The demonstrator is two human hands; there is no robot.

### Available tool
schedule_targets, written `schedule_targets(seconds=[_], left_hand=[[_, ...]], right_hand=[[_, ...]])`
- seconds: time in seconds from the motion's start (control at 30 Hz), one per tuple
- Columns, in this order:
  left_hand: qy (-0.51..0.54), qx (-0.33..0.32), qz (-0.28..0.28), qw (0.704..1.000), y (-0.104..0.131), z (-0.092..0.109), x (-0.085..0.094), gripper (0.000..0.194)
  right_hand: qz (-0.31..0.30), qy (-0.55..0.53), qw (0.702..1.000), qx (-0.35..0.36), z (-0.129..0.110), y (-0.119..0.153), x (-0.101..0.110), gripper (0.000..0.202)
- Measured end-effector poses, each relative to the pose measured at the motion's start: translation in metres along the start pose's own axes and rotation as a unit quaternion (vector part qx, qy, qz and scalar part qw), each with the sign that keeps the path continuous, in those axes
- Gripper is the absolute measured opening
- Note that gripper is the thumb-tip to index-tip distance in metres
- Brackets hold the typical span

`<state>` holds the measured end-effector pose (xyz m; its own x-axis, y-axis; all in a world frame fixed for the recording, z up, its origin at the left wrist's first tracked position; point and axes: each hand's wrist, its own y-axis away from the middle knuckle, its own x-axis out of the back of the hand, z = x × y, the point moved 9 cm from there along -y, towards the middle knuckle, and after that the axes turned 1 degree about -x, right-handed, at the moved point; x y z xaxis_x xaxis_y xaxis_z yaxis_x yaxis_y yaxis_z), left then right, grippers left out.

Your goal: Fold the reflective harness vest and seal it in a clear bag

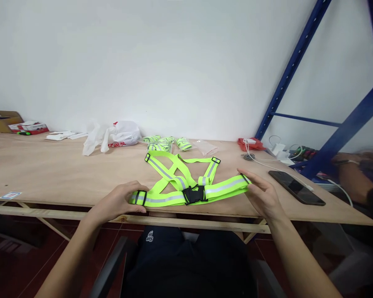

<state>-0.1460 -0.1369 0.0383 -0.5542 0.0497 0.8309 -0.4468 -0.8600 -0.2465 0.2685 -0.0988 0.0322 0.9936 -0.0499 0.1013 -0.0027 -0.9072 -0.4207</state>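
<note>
A neon yellow reflective safety vest made of elastic straps (225, 187) with silver stripes lies along the front of the wooden table. My left hand (119, 201) is closed on the left end of its waist belt, by a black slide adjuster (140, 198). At the belt's right end, my right hand (264, 194) grips the folded band, thumb and fingers around it. Between the hands, a black side-release buckle (195, 194) sits fastened at the middle of the belt. The shoulder straps (174, 169) spread behind it, with two more black adjusters at their far corners.
Packed reflective straps (161, 143) and a clear bag (206, 147) lie at the back, beside a white plastic bag (124, 133). A phone (295, 187) and a white cable are at right, near a blue metal rack (292, 68). Another person's arm (352, 174) shows far right.
</note>
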Motion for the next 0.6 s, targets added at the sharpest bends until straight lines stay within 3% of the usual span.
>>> schedule_targets(seconds=[0.23, 0.43, 0.6], left_hand=[[-0.019, -0.009, -0.002, 1.0, -0.003, 0.009, -0.006, 0.043], [0.001, -0.042, 0.085, 0.995, -0.008, 0.02, 0.012, 0.043], [0.07, -0.033, 0.139, 0.987, -0.015, 0.022, 0.022, 0.045]], right_hand=[[0.015, 0.01, 1.0, 0.013, -0.005, 0.0, -0.001, 0.051], [0.01, 0.053, 0.998, 0.04, -0.02, -0.001, 0.0, 0.048], [0.011, -0.009, 0.999, 0.039, -0.019, -0.002, 0.004, 0.044]])
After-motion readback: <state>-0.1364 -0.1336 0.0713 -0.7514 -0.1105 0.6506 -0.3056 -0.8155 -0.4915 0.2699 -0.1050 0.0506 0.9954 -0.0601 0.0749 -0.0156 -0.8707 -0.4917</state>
